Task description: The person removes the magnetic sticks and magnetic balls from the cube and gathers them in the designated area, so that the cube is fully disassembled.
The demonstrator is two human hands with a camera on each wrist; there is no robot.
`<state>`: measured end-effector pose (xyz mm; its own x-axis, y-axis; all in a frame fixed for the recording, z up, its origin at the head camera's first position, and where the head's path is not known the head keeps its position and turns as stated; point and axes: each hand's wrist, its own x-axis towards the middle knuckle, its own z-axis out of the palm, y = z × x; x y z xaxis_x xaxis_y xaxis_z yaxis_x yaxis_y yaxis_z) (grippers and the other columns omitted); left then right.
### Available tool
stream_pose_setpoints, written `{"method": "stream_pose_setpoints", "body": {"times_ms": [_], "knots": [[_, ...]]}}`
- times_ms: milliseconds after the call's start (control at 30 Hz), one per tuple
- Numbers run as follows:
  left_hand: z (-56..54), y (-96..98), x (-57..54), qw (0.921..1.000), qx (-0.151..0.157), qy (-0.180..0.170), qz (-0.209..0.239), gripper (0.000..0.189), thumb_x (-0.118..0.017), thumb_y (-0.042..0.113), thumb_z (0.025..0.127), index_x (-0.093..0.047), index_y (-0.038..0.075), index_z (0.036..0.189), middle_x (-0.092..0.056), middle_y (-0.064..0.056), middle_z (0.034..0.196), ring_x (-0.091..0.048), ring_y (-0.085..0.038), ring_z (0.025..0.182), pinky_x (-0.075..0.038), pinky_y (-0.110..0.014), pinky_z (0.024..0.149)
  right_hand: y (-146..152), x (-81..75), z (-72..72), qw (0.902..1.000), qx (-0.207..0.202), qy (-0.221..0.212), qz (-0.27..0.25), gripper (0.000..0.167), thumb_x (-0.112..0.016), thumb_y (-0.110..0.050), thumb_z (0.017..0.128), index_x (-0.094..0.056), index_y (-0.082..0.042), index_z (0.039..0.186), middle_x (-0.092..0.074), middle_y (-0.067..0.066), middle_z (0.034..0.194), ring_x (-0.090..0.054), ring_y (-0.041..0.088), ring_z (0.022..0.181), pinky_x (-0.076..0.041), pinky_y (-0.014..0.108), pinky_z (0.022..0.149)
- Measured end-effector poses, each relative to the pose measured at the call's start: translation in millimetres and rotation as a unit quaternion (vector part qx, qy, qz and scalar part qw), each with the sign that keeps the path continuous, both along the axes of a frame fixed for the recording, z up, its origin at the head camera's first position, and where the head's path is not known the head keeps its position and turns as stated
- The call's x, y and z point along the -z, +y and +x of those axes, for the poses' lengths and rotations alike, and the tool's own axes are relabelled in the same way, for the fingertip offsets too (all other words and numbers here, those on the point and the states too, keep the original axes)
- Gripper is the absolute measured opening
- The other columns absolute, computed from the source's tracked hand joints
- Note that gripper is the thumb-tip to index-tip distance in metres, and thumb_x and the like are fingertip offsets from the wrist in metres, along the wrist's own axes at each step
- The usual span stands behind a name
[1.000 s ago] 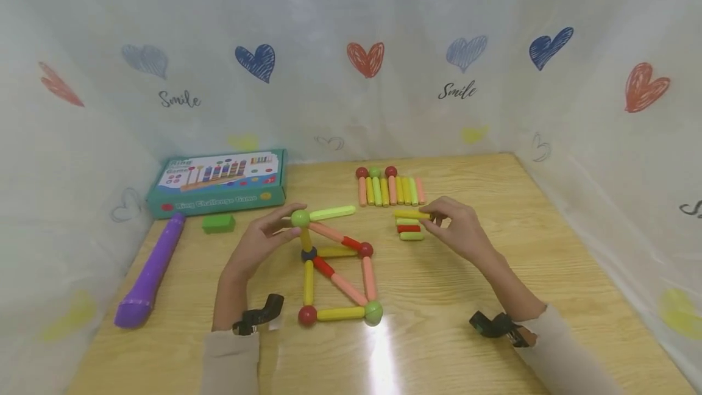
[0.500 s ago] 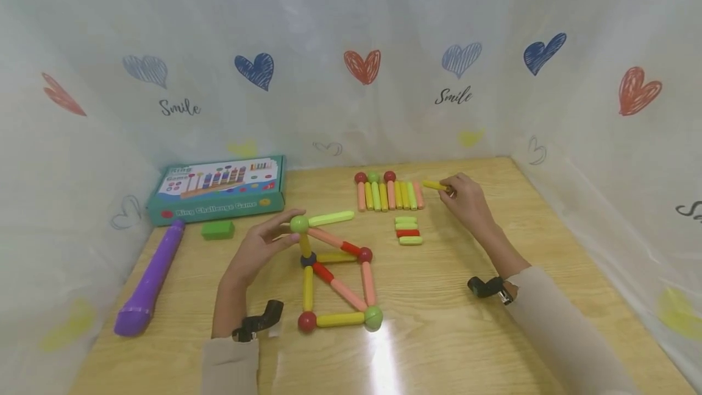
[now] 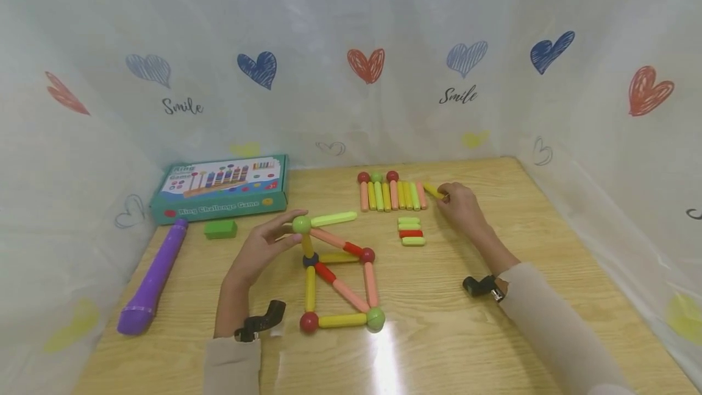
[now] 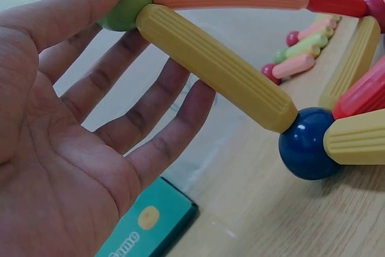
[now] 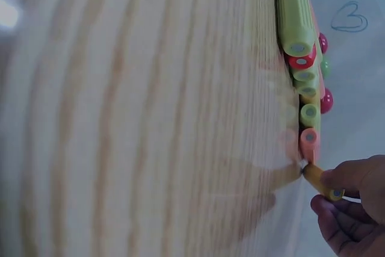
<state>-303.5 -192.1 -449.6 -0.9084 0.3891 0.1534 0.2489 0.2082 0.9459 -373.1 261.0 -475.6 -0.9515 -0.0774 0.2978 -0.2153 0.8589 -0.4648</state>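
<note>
My left hand (image 3: 261, 251) pinches a green ball (image 3: 301, 224) at the raised top corner of a frame of magnetic sticks and balls. From that ball a light green stick (image 3: 334, 219) points right with its far end free. A yellow stick (image 4: 216, 67) runs from it down to a dark blue ball (image 4: 310, 142). My right hand (image 3: 463, 207) pinches a yellow magnetic stick (image 5: 325, 183) between thumb and fingers. The stick's far end is right at the end of a row of sticks (image 3: 408, 195), beside the last pink one (image 3: 421, 195).
Several short sticks (image 3: 410, 233) lie stacked in front of the row. Red and green balls (image 3: 376, 177) sit behind it. On the left are a teal game box (image 3: 219, 205), a green block (image 3: 220, 229) and a purple toy microphone (image 3: 153, 279). A printed curtain (image 3: 329, 102) surrounds the table.
My right hand has carried the yellow stick from above the short sticks to the right end of the row and lowered it there. My left hand keeps hold of the green ball.
</note>
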Motion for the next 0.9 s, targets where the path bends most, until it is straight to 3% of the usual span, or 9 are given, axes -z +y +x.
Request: {"method": "stream_pose_setpoints", "body": {"times_ms": [200, 367, 567, 700, 800, 900], "knots": [[1.3, -3.4, -1.7, 1.0, -0.002, 0.003, 0.005, 0.047, -0.069, 0.023, 0.096, -0.057, 0.025, 0.142, -0.051, 0.003, 0.148, -0.048, -0.034, 0.129, -0.041, -0.058, 0.103, -8.1, 6.1, 0.4, 0.9992, -0.013, -0.037, -0.005, 0.026, -0.068, -0.003, 0.091, -0.066, 0.01, 0.113, -0.067, 0.025, 0.105, -0.066, 0.035, 0.09, -0.056, 0.046, 0.077], [1.1, -2.4, -0.3, 0.9999, 0.003, 0.004, 0.011, 0.047, -0.069, 0.021, 0.096, -0.058, 0.025, 0.142, -0.05, 0.003, 0.148, -0.047, -0.035, 0.13, -0.041, -0.058, 0.103, -8.3, 12.5, 3.7, 0.9985, -0.029, -0.043, 0.017, 0.026, -0.067, -0.006, 0.093, -0.066, 0.008, 0.115, -0.068, 0.024, 0.108, -0.065, 0.039, 0.1, -0.053, 0.05, 0.086], [0.7, 1.7, 1.3, 0.9999, 0.009, 0.001, 0.012, 0.047, -0.069, 0.022, 0.097, -0.058, 0.026, 0.142, -0.05, 0.005, 0.148, -0.046, -0.035, 0.131, -0.038, -0.06, 0.105, -19.2, -2.0, 22.6, 0.9987, -0.043, -0.027, 0.01, 0.027, -0.062, -0.007, 0.095, -0.065, 0.009, 0.118, -0.066, 0.025, 0.111, -0.065, 0.039, 0.101, -0.054, 0.052, 0.085], [1.7, 0.9, -0.4, 1.0, 0.007, 0.001, 0.006, 0.047, -0.069, 0.023, 0.097, -0.057, 0.026, 0.142, -0.05, 0.005, 0.148, -0.046, -0.034, 0.132, -0.038, -0.06, 0.106, -49.9, -18.7, 38.8, 0.9903, -0.134, 0.015, -0.033, 0.026, -0.067, -0.009, 0.096, -0.066, 0.005, 0.119, -0.068, 0.018, 0.11, -0.065, 0.031, 0.097, -0.055, 0.047, 0.084], [1.5, -0.2, -1.0, 1.0, 0.005, 0.002, 0.004, 0.047, -0.069, 0.023, 0.097, -0.057, 0.026, 0.142, -0.05, 0.005, 0.148, -0.047, -0.033, 0.131, -0.038, -0.06, 0.106, -77.0, -29.3, 46.3, 0.9726, -0.218, 0.035, -0.073, 0.029, -0.07, -0.013, 0.095, -0.067, -0.002, 0.122, -0.069, 0.012, 0.111, -0.066, 0.024, 0.096, -0.056, 0.045, 0.083], [1.2, -0.6, -1.2, 1.0, 0.005, 0.0, 0.005, 0.047, -0.069, 0.023, 0.097, -0.057, 0.026, 0.142, -0.05, 0.004, 0.148, -0.047, -0.032, 0.131, -0.038, -0.06, 0.106, -103.1, -38.7, 50.2, 0.9498, -0.283, 0.01, -0.133, 0.034, -0.07, -0.016, 0.096, -0.064, -0.006, 0.128, -0.068, 0.009, 0.115, -0.067, 0.02, 0.099, -0.056, 0.045, 0.086]]}}
